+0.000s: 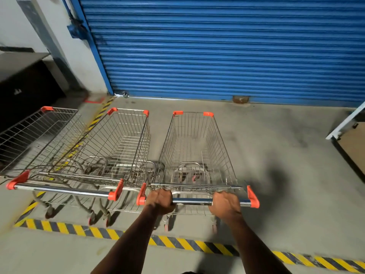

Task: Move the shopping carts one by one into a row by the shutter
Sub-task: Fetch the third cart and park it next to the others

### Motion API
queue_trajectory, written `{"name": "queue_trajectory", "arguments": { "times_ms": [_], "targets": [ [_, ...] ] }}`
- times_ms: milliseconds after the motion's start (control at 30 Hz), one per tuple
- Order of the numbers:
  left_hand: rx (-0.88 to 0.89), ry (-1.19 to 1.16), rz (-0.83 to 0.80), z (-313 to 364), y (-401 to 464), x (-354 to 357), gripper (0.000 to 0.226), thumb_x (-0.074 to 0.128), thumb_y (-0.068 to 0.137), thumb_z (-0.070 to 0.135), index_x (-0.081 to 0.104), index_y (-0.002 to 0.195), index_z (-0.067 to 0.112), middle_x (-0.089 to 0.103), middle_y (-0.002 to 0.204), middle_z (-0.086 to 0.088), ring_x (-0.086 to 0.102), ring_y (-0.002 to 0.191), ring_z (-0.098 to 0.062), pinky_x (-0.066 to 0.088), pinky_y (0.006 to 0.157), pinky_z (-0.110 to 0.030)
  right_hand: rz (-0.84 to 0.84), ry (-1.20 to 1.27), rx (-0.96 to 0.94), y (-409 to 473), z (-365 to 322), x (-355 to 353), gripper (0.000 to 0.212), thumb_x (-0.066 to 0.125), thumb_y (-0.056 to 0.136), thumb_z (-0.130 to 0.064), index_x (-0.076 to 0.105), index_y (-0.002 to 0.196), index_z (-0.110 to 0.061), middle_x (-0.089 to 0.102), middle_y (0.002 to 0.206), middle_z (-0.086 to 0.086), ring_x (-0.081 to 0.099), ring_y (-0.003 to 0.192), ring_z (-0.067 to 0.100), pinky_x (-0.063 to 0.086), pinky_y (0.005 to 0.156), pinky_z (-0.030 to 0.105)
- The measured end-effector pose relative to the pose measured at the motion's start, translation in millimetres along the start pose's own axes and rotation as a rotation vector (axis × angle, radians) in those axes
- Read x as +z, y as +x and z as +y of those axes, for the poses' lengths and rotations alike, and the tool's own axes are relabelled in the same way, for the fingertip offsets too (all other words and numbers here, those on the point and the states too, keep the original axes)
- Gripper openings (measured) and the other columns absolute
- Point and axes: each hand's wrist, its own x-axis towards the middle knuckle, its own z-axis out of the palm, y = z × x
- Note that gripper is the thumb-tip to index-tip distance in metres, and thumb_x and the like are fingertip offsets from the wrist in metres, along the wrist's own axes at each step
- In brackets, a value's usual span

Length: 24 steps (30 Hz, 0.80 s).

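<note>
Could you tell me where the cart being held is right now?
In the head view, the held cart stands centre frame facing the blue shutter, just right of the parked cart, with the left hand and right hand gripping its handle.

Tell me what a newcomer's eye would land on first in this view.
The big blue shutter fills the back of the view. In front of it stand wire shopping carts with orange corners: the right cart is gripped at its handle bar by the left hand and the right hand, with the neighbouring cart close on its left. A yellow and black striped line runs across the floor behind the carts' wheels.
</note>
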Motion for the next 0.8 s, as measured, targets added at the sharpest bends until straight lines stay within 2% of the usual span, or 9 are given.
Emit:
{"name": "queue_trajectory", "arguments": {
  "times_ms": [33, 133, 233, 300, 367, 400, 467, 533, 800],
  "targets": [
    [0.021, -0.002, 0.019, -1, 0, 1, 0.052, 0.037, 0.089, 0.059, 0.062, 0.108, 0.017, 0.068, 0.105, -0.008, 0.066, 0.1, -0.03, 0.049, 0.081, -0.035, -0.006, 0.002, 0.005, -2, -1, 0, 0.031, 0.054, 0.083, -0.044, 0.069, 0.099, -0.021, 0.072, 0.096, 0.0, 0.07, 0.087, 0.024, 0.054, 0.078, 0.033],
    [0.086, -0.002, 0.035, -3, -4, 7, 0.069, 0.016, 0.082, 0.06, 0.062, 0.104, 0.013, 0.068, 0.097, -0.01, 0.067, 0.091, -0.033, 0.05, 0.074, -0.037, -0.014, 0.016, 0.014, -10, -5, 2, 0.03, 0.053, 0.084, -0.042, 0.069, 0.098, -0.021, 0.071, 0.094, 0.0, 0.069, 0.085, 0.023, 0.054, 0.076, 0.034],
    [0.095, -0.013, 0.031, -6, -9, 9, 0.059, 0.025, 0.085, 0.057, 0.061, 0.101, 0.014, 0.066, 0.092, -0.008, 0.067, 0.085, -0.03, 0.044, 0.065, -0.033, -0.022, 0.019, 0.024, -17, -6, 5, 0.029, 0.053, 0.085, -0.041, 0.069, 0.098, -0.021, 0.071, 0.093, 0.0, 0.069, 0.084, 0.023, 0.053, 0.075, 0.033],
    [0.146, -0.003, -0.017, -6, -7, 15, 0.057, 0.026, 0.085, 0.053, 0.063, 0.09, 0.011, 0.064, 0.078, -0.008, 0.066, 0.069, -0.031, 0.046, 0.056, -0.032, -0.022, 0.022, 0.032, -22, -7, 5, 0.029, 0.054, 0.085, -0.04, 0.07, 0.099, -0.021, 0.072, 0.095, 0.0, 0.069, 0.086, 0.024, 0.051, 0.075, 0.033],
    [0.129, -0.004, 0.0, -8, -7, 17, 0.051, 0.03, 0.083, 0.05, 0.062, 0.078, 0.01, 0.061, 0.066, -0.008, 0.063, 0.056, -0.03, 0.047, 0.046, -0.032, -0.026, 0.029, 0.039, -24, -8, 5, 0.03, 0.055, 0.086, -0.041, 0.07, 0.101, -0.02, 0.073, 0.098, 0.001, 0.07, 0.089, 0.024, 0.051, 0.077, 0.032],
    [0.131, 0.0, -0.005, -6, -8, 16, 0.052, 0.029, 0.082, 0.05, 0.063, 0.081, 0.011, 0.062, 0.07, -0.007, 0.064, 0.06, -0.029, 0.047, 0.049, -0.032, -0.027, 0.035, 0.039, -25, -8, 5, 0.031, 0.055, 0.086, -0.041, 0.07, 0.102, -0.02, 0.073, 0.098, 0.001, 0.07, 0.09, 0.024, 0.051, 0.078, 0.032],
    [0.133, 0.021, 0.019, -5, -8, 12, 0.055, 0.026, 0.084, 0.053, 0.062, 0.1, 0.015, 0.066, 0.091, -0.006, 0.067, 0.084, -0.026, 0.043, 0.063, -0.032, -0.033, 0.048, 0.038, -26, -8, 3, 0.03, 0.056, 0.087, -0.041, 0.07, 0.104, -0.02, 0.072, 0.098, 0.0, 0.069, 0.089, 0.023, 0.052, 0.08, 0.033],
    [0.094, 0.0, 0.01, -7, -8, 12, 0.051, 0.032, 0.086, 0.054, 0.061, 0.107, 0.017, 0.066, 0.1, -0.005, 0.065, 0.094, -0.025, 0.04, 0.068, -0.032, -0.03, 0.05, 0.036, -25, -8, 3, 0.028, 0.057, 0.089, -0.04, 0.07, 0.104, -0.02, 0.072, 0.097, 0.0, 0.068, 0.088, 0.023, 0.051, 0.078, 0.033],
    [0.056, -0.069, -0.019, -5, -15, 3, 0.035, 0.05, 0.091, 0.049, 0.065, 0.102, 0.019, 0.067, 0.092, -0.001, 0.065, 0.086, -0.02, 0.046, 0.069, -0.028, -0.033, 0.066, 0.072, -28, -12, 0, 0.027, 0.059, 0.088, -0.04, 0.07, 0.104, -0.021, 0.073, 0.099, -0.001, 0.069, 0.092, 0.023, 0.05, 0.079, 0.033]
  ]
}}
